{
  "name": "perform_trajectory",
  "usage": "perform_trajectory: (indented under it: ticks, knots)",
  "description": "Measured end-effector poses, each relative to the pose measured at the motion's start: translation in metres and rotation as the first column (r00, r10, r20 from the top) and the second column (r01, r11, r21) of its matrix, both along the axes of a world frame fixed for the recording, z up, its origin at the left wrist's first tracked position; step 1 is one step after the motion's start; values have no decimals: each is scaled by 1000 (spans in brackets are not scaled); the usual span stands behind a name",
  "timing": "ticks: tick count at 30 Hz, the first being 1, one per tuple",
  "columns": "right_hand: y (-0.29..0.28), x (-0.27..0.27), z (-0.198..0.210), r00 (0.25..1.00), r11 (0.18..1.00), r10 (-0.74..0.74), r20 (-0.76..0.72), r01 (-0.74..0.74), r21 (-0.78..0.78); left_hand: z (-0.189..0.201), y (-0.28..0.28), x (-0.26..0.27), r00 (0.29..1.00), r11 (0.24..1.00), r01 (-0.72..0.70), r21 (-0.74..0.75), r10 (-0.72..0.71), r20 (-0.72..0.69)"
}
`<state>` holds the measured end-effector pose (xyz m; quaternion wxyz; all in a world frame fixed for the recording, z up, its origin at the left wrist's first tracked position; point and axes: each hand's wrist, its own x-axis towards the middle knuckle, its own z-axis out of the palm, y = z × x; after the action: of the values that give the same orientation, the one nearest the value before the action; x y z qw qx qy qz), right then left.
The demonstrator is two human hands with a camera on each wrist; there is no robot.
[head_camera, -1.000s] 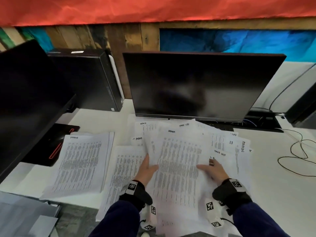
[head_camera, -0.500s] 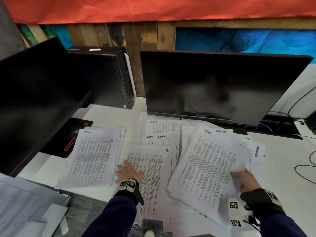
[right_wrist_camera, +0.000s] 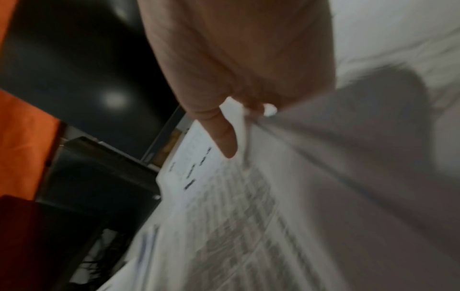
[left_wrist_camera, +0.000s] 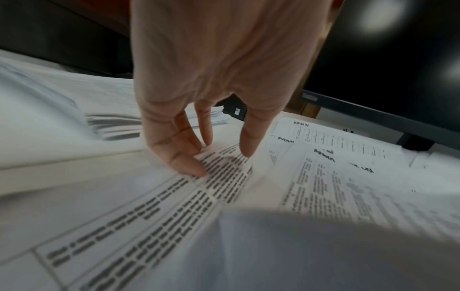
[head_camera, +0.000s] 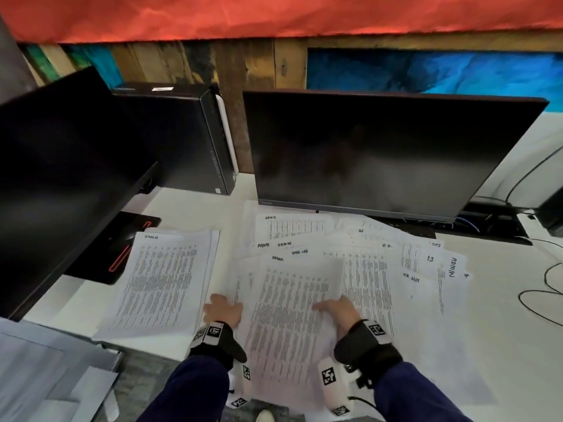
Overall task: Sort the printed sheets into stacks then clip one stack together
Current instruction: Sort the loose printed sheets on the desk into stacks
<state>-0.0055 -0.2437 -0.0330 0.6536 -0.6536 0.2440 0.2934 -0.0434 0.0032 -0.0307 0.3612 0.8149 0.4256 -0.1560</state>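
Observation:
Printed sheets cover the white desk (head_camera: 502, 315). A squared-up stack (head_camera: 164, 284) lies at the left; its edges show in the left wrist view (left_wrist_camera: 112, 128). Loose sheets (head_camera: 420, 263) with handwritten labels are fanned out under the monitor. My right hand (head_camera: 338, 309) pinches a bundle of sheets (head_camera: 289, 330) at its right edge, thumb (right_wrist_camera: 224, 137) on top and the other fingers hidden beneath. The bundle (right_wrist_camera: 248, 216) lies over the middle sheets. My left hand (head_camera: 222, 309) is at its left edge, with straight fingertips (left_wrist_camera: 189, 169) touching a printed sheet (left_wrist_camera: 224, 183).
A dark monitor (head_camera: 380, 153) stands behind the sheets. A second screen (head_camera: 61, 166) and its black base (head_camera: 118, 254) crowd the left, with a PC tower (head_camera: 189, 138) behind. Cables (head_camera: 542, 287) loop at the right. More paper (head_camera: 45, 376) lies below the desk's front left edge.
My right hand has carried the bundle leftward from the right side to the middle of the desk. My left hand has come against the bundle's left edge.

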Motion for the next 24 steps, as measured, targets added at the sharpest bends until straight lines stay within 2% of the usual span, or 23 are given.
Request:
perform_trajectory:
  ticks: [5, 8, 10, 12, 14, 15, 16, 17, 18, 19, 22, 24]
  knots:
    - [20, -9, 7, 998, 999, -6, -60, 3, -42, 0, 0, -2, 999, 1000, 19, -21, -19, 32]
    - [5, -7, 18, 999, 1000, -25, -28, 25, 2, 11, -7, 0, 999, 982, 47, 182, -50, 13]
    - [-19, -1, 25, 998, 998, -55, 1, 55, 37, 20, -20, 4, 991, 959, 65, 277, -93, 92]
    - [-51, 7, 25, 995, 995, -98, 24, 98, 27, 24, -37, 10, 964, 954, 96, 286, -160, 211]
    - [-83, 12, 18, 984, 977, -171, 43, 175, -118, 24, -57, 19, 924, 961, 172, 219, -234, 301]
    - [-95, 14, 11, 985, 951, -158, 67, 170, -257, 23, -68, 23, 908, 963, 217, 160, -260, 328]
    - [-102, 11, 19, 994, 893, -85, 70, 107, -437, 20, -79, 27, 901, 962, 258, 90, -273, 336]
    - [-108, 7, 22, 999, 780, -18, 31, 33, -625, 16, -90, 31, 900, 955, 295, 21, -285, 330]
    - [-111, 3, 25, 1000, 689, -18, 4, 15, -725, 13, -99, 34, 908, 946, 320, -50, -292, 299]
    - [-114, -1, 25, 998, 665, -56, 6, 42, -745, 11, -107, 36, 920, 937, 329, -113, -292, 260]
    - [-116, -6, 16, 986, 759, -165, 35, 150, -634, 4, -121, 40, 960, 926, 262, -270, -223, 168]
    - [-125, -2, -3, 985, 844, -169, 31, 161, -512, -1, -127, 43, 978, 906, 199, -374, -157, 140]
